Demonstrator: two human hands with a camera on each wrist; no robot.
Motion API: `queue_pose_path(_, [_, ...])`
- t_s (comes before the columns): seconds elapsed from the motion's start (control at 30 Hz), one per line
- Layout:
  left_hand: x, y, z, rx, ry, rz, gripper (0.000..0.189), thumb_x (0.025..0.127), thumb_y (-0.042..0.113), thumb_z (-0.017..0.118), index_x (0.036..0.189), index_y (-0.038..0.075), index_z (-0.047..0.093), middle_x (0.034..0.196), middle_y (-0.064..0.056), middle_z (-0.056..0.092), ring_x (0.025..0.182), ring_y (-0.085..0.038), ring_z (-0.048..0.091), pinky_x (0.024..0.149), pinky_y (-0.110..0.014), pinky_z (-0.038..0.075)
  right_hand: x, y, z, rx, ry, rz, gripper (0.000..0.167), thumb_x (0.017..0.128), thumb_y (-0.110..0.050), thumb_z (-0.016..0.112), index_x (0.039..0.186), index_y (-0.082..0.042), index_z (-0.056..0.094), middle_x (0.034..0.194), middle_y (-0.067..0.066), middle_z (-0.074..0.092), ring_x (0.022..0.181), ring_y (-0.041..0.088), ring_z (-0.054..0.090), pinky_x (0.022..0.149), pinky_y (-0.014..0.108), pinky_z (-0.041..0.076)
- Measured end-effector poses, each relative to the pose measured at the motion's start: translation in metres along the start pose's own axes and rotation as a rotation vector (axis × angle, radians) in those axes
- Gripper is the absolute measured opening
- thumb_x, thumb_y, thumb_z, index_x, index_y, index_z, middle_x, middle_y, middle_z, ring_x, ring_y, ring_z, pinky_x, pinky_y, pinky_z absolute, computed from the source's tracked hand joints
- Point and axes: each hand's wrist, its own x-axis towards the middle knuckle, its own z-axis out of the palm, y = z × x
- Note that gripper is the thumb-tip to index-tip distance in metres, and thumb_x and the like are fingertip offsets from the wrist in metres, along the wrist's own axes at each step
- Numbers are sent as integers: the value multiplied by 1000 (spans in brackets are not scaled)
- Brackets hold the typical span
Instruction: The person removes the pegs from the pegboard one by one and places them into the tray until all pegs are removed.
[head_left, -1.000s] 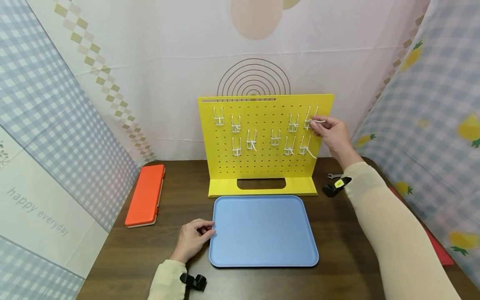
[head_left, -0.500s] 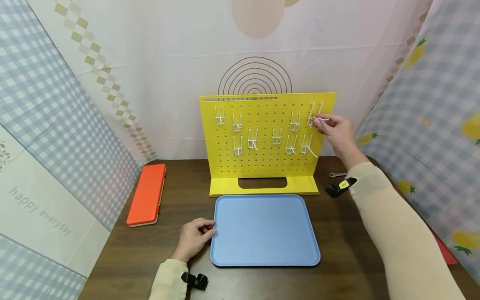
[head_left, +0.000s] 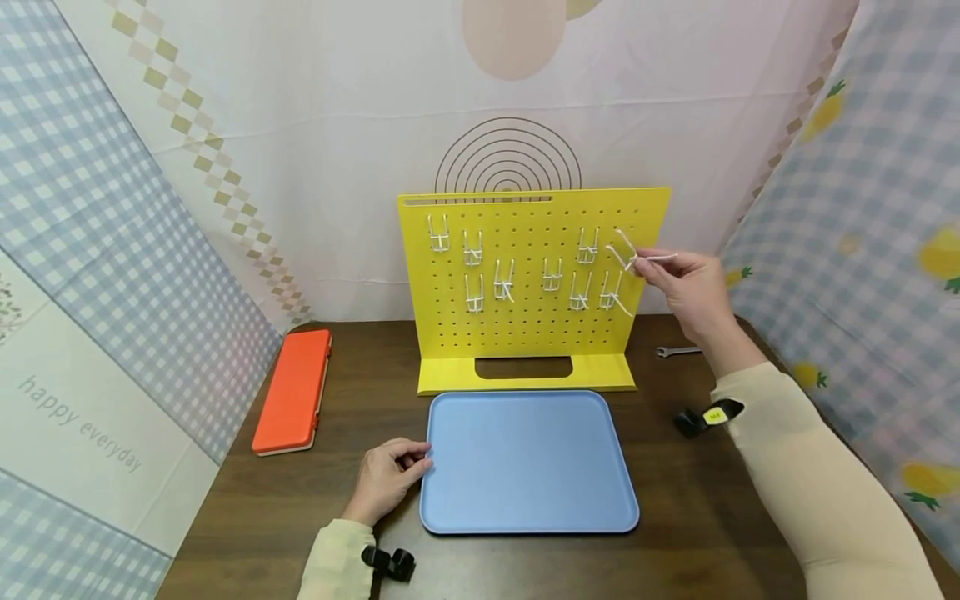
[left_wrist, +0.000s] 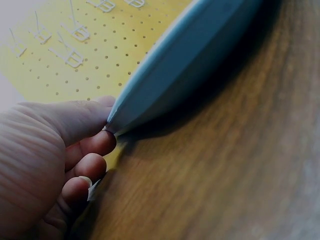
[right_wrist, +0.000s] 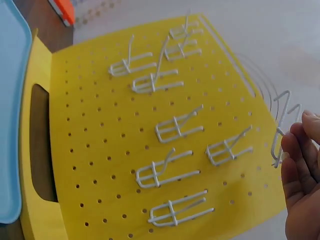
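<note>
My right hand [head_left: 693, 287] pinches a white wire pegboard hook [head_left: 627, 252] between thumb and fingers, at the upper right of the yellow pegboard [head_left: 517, 329]. In the right wrist view this hook [right_wrist: 281, 127] is apart from the board, its two bent ends pointing up. Several more white hooks [right_wrist: 170, 170] hang in the board's holes. With thumb above and a finger below, my left hand [head_left: 382, 479] pinches the left rim of the blue tray [head_left: 528, 462], which lies in front of the board. The left wrist view shows that thumb [left_wrist: 85, 117] on the tray's edge.
An orange-red flat case [head_left: 292, 390] lies on the dark wooden table [head_left: 360, 375] at the left. Right of the pegboard's base lies a wrench [head_left: 675, 352], partly behind the right arm. Patterned cloth [head_left: 360, 167] hangs behind and at both sides.
The hook in my right hand has come out of the board's upper right holes and tilted. That hand has moved right and slightly down. My left hand stays on the tray rim.
</note>
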Motion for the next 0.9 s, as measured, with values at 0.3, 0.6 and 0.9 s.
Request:
queue_pose_path(0.3, [0,2,0,6,-12,-10,18,76,14,83,93,17,78,78,17,62,65,-2,55,58,-21,47,-41,3,2,3,-85,-118,16,85,2,70,97,13,69,97,0,71,93,15,62,75,18,52])
queue_pose_path(0.6, [0,2,0,-3,-12,-13,18,76,14,83,93,16,78,78,15,63,65,-2,56,58,-21,47,-78,16,16,-183,-170,-104,9,85,4,69,93,6,72,97,13,71,80,9,67,66,21,54])
queue_pose_path(0.9, [0,3,-1,-1,-17,-14,18,77,14,82,94,16,78,80,15,64,66,-3,56,58,-21,48,-110,36,57,-335,-308,-51,11,86,-1,70,96,2,74,98,16,71,72,21,65,57,24,52])
